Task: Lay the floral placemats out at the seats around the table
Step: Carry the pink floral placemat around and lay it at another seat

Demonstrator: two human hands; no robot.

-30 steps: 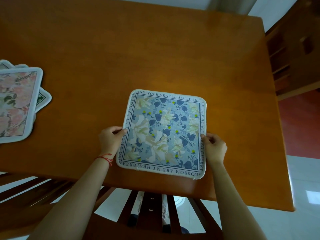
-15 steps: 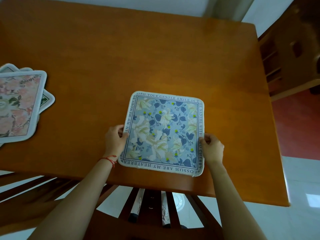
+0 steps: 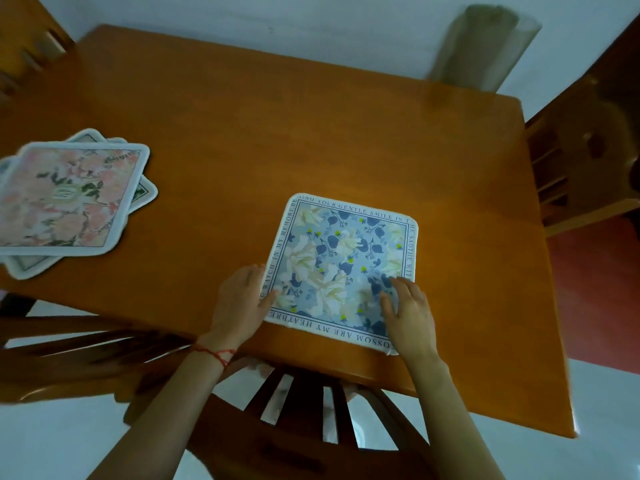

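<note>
- The blue floral placemat [image 3: 341, 271] lies flat on the bench [image 3: 311, 140], near the edge above a slatted chair [image 3: 304, 417].
- Left hand [image 3: 239, 304] rests at its left edge, fingers loosely spread, gripping nothing.
- Right hand [image 3: 408, 311] lies open on the mat, fingers splayed.
- Risk: smoothing toward the near edge could drag the mat crooked or over it.
- The remaining stack of placemats [image 3: 65, 199] lies well apart, overhanging the left edge.

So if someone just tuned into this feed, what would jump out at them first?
The blue floral placemat stands out, lying flat near the front edge of the orange wooden table, with the left hand at its left border and the right hand flat on its lower right corner. Next, a loose pile of placemats topped by a pink floral placemat sits at the table's left side.
</note>
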